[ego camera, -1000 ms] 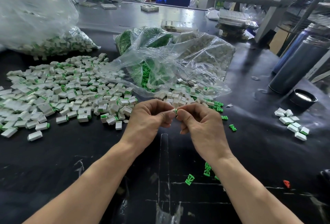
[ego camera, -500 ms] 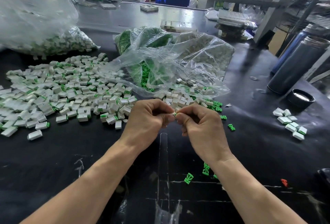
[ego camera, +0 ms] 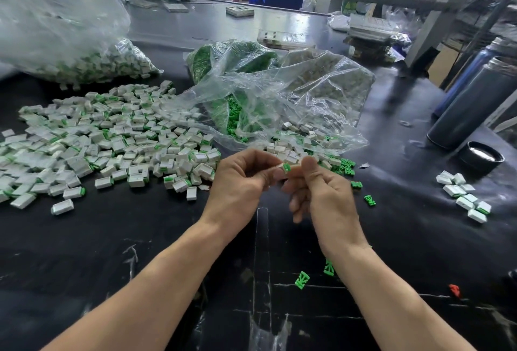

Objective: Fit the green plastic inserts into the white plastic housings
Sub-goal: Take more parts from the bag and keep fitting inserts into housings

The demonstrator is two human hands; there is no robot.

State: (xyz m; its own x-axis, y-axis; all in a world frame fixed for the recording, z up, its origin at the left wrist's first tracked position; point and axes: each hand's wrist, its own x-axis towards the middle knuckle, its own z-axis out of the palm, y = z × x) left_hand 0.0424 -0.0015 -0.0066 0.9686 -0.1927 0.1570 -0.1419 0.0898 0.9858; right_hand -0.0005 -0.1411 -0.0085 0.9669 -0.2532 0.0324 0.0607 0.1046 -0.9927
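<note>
My left hand (ego camera: 240, 183) and my right hand (ego camera: 321, 197) meet above the black table, fingertips together. Between them sits a small white housing with a green insert (ego camera: 286, 167) showing at its end; both hands pinch it. A large pile of white housings with green ends (ego camera: 112, 143) spreads to the left. Loose white housings (ego camera: 296, 149) and green inserts (ego camera: 347, 166) lie just beyond my fingers at the mouth of a clear bag (ego camera: 279, 104). Loose green inserts (ego camera: 302, 279) lie near my right forearm.
A second clear bag of parts (ego camera: 70, 51) sits at the far left. A small cluster of housings (ego camera: 464, 197) lies at the right, near a dark flask (ego camera: 470, 107) and its cap (ego camera: 481, 156). A red piece (ego camera: 454, 289) lies at the lower right.
My hands stayed together at the same spot. The green end of the insert now shows more plainly between my fingertips, and my right fingers have loosened a little below it.
</note>
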